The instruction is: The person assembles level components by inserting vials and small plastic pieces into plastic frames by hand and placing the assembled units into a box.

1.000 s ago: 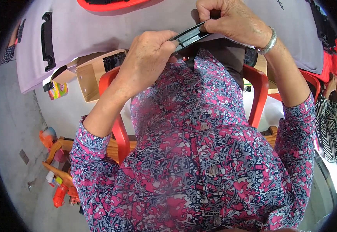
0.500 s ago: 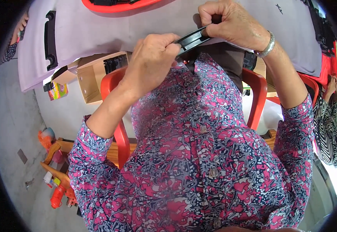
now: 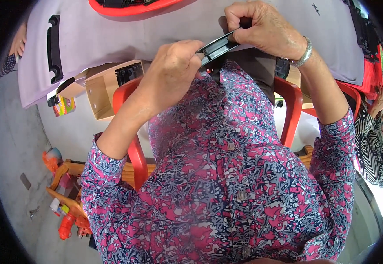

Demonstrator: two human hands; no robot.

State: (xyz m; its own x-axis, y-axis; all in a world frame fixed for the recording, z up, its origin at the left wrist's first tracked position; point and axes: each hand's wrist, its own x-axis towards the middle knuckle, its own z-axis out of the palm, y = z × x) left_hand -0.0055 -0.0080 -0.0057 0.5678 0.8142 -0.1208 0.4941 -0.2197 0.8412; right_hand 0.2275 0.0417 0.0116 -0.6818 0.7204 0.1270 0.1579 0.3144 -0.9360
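Note:
Between my two hands is a long black plastic strip (image 3: pixel 218 47) with a raised rim, tilted up toward the right, just beyond my lap at the table's near edge. My left hand (image 3: pixel 174 61) grips its lower left end with thumb and curled fingers. At the upper right end, my right hand (image 3: pixel 264 28) pinches it between thumb and bent forefinger. Both ends are partly covered by my fingers. A similar-looking black piece (image 3: pixel 54 49) with knobbed ends lies on the table cloth to the left.
On the pale cloth-covered table (image 3: pixel 112 31) stands a red tray (image 3: pixel 138 9) with black parts. Black pieces (image 3: pixel 362 28) lie at the right edge. Below are an open cardboard box (image 3: pixel 100 94) and my red chair's arms (image 3: pixel 291 112). Other people's hands (image 3: pixel 20 40) show at the far left and right.
My left fingers have shifted slightly on the strip's lower end, baring a bit more of it. My right hand keeps its pinch. The view has moved slightly.

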